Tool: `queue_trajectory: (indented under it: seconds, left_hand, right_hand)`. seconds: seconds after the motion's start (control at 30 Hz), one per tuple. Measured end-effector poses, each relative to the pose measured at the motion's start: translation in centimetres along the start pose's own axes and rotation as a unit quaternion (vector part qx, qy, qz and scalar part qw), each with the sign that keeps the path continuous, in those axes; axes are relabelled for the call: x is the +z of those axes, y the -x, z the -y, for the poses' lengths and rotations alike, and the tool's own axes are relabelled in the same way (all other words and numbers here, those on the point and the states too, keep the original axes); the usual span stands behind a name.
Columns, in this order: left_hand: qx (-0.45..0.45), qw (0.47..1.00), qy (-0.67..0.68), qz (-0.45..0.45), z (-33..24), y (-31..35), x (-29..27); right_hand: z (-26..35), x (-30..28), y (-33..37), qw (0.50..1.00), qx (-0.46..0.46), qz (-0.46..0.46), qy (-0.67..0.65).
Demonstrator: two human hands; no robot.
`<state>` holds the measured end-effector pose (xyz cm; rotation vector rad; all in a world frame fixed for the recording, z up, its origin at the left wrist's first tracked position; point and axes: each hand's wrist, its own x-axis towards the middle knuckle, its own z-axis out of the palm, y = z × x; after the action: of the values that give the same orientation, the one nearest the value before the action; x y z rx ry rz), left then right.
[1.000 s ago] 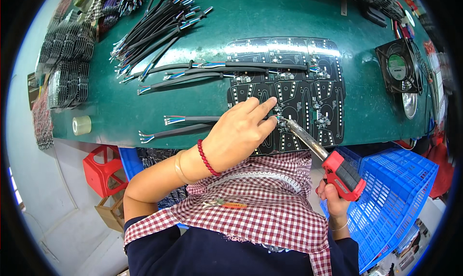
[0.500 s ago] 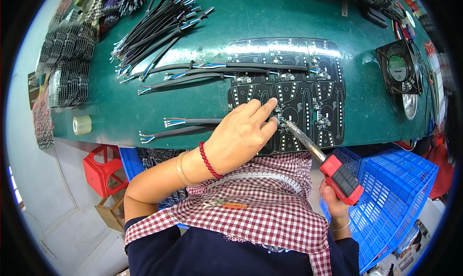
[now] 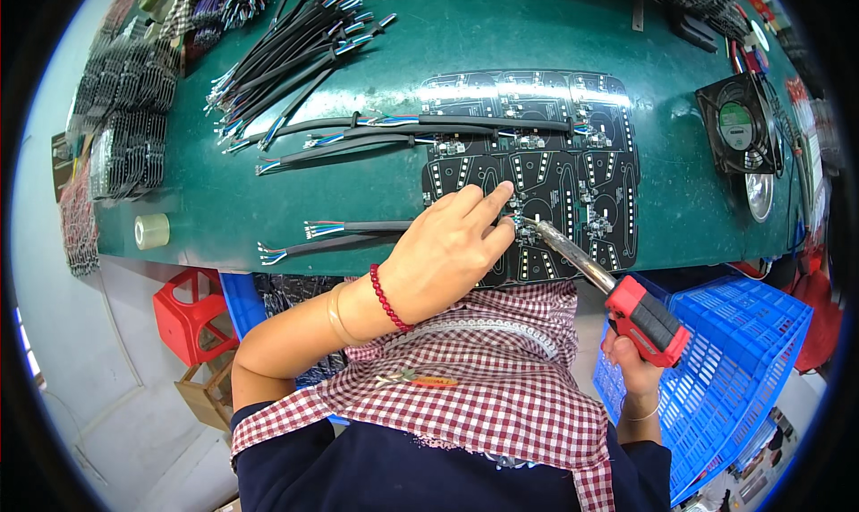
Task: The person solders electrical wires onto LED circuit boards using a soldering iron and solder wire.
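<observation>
My left hand (image 3: 461,241) rests on a panel of black circuit boards (image 3: 541,176), thumb and fingers closed round the end of a black-sheathed cable (image 3: 376,226). Thin coloured wires show by the fingertips, over a board in the nearest row. A second black cable (image 3: 344,244) runs under the same hand. In my right hand (image 3: 632,366) is a soldering iron (image 3: 646,322) with a red and black handle. Its metal tip points left and stands just right of the left fingertips; whether it touches the board I cannot tell. Several more cables (image 3: 403,136) lie across the panel's farther rows.
A heap of black cables (image 3: 286,60) lies at the far left of the green table (image 3: 376,190). A roll of tape (image 3: 152,232) sits near the left edge. To the right stand a black fan (image 3: 738,125) and, below the table edge, blue crates (image 3: 725,360). A red stool (image 3: 192,315) is at lower left.
The soldering iron has shifted right and its tip has drawn slightly away from my left fingertips. My right hand has moved right with it. My left hand keeps its place.
</observation>
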<state>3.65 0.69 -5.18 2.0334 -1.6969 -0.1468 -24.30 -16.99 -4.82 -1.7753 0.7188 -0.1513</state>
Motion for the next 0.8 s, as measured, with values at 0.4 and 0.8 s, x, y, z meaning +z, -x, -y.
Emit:
queue_trajectory:
  seconds: [0.4,0.8]
  left_hand:
    - [-0.005,1.0,0.019,-0.008,0.1,0.1,0.1]
    - [-0.017,0.999,0.022,-0.02,-0.1,0.2,0.3]
  right_hand:
    - [-0.1,0.3,-0.5,0.979,-0.094,0.028,0.18]
    - [-0.1,1.2,-0.3,0.996,-0.031,0.044,-0.066]
